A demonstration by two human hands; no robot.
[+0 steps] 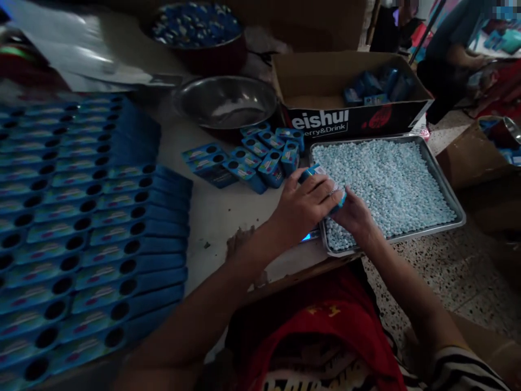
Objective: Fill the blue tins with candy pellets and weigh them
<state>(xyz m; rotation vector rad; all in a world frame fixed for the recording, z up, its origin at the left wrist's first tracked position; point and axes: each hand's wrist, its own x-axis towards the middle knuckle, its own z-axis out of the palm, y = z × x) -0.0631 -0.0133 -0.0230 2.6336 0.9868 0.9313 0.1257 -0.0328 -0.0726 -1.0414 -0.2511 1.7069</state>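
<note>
A small blue box (312, 171) is held between my two hands over the near left corner of a metal tray. Curled over the top of the box is my left hand (305, 198), its fingers closed round it. My right hand (353, 212) grips the lower right end, and its fingers are partly hidden. Small pale blue and white pellets (386, 184) fill the metal tray (459, 214). Several like blue boxes with dark round holes (246, 157) stand loosely grouped to the left of my hands.
Rows of blue boxes (101, 233) stand packed on the left. Behind are a steel bowl (228, 100), a dark red bowl (207, 57) of blue pieces and a cardboard box (317, 119) with blue packs. A lit blue display (307, 237) shows beside the tray. Another person (451, 49) sits behind.
</note>
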